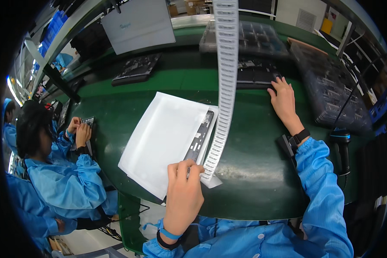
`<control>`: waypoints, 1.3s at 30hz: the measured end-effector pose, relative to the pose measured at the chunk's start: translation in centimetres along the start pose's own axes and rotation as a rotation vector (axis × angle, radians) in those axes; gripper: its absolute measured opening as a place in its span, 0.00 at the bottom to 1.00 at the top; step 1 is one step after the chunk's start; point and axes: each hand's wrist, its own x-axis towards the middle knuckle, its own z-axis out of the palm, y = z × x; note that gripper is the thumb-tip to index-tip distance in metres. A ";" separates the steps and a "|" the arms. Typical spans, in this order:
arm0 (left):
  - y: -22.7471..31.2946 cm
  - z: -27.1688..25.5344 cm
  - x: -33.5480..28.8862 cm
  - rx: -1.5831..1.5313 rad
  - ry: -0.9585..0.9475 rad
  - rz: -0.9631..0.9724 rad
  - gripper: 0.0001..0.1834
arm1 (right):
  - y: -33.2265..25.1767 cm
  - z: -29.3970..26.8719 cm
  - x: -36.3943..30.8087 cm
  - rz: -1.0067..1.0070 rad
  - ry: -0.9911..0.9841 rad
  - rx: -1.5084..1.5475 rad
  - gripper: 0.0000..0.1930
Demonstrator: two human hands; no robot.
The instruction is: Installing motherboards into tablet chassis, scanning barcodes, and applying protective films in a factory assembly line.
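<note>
My left hand point(184, 193) is closed at the near edge of a dark laptop panel point(198, 139), its fingertips pinching the lower end of a long white strip of labels point(226, 77). The strip rises from there to the top of the view. White sheets point(159, 137) cover most of the panel, so only its right side shows, with pale patches. My right hand point(284, 101) reaches far to the right. Its fingers are spread, with the tips at the right corner of a dark laptop base point(256, 77), which is partly hidden behind the strip.
Another open laptop base point(136, 69) lies at the far left of the green bench point(262, 150). Clear plastic trays point(331, 86) line the right and back. A handheld scanner point(342, 148) stands by my right sleeve. At left, a co-worker point(60, 172) handles a small board.
</note>
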 end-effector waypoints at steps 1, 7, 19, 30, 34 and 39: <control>-0.4 -0.1 -0.3 0.006 -0.005 -0.015 0.18 | -1.6 -0.1 0.0 -0.078 0.176 0.083 0.11; -0.3 1.5 -0.6 0.013 0.025 -0.018 0.19 | -11.0 -7.9 -10.1 0.375 -0.334 0.970 0.04; 1.0 4.1 -0.5 -0.505 0.075 -0.233 0.06 | -15.1 -11.9 -13.0 0.246 -0.726 1.209 0.07; -0.2 4.5 -0.5 -0.738 -0.157 -0.349 0.13 | -14.4 -11.7 -12.7 0.106 -0.664 1.194 0.06; 0.9 4.0 0.0 -0.983 -0.078 -0.504 0.12 | -14.5 -11.7 -12.4 0.087 -0.678 1.195 0.07; 0.2 4.5 -0.4 -0.960 -0.023 -0.420 0.08 | -14.7 -11.8 -12.4 0.072 -0.667 1.222 0.10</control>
